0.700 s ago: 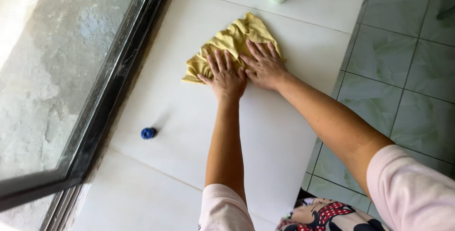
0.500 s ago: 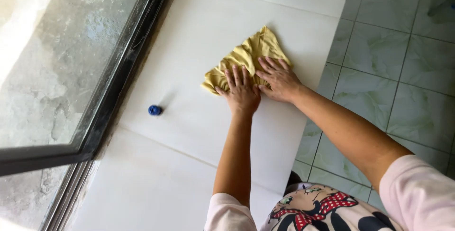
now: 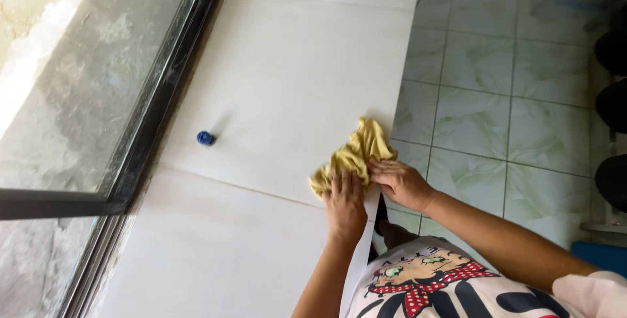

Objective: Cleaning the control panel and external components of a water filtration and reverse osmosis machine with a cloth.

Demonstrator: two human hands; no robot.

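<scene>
near right edge of white counter point(image 3: 274, 96): crumpled yellow cloth point(image 3: 356, 155). left hand point(image 3: 345, 202) flat, fingers spread, pressing cloth's near end. right hand point(image 3: 400, 182) open, palm down, fingertips on cloth. blue cap point(image 3: 205, 138) well apart, by window frame point(image 3: 153, 115).

- Single head view, worn, looking steeply down from above.
- Faces along white counter point(image 3: 274, 83), window point(image 3: 72, 76) at left, tiled floor point(image 3: 509, 96) at right.
- Near range: forearms fill the lower frame.
</scene>
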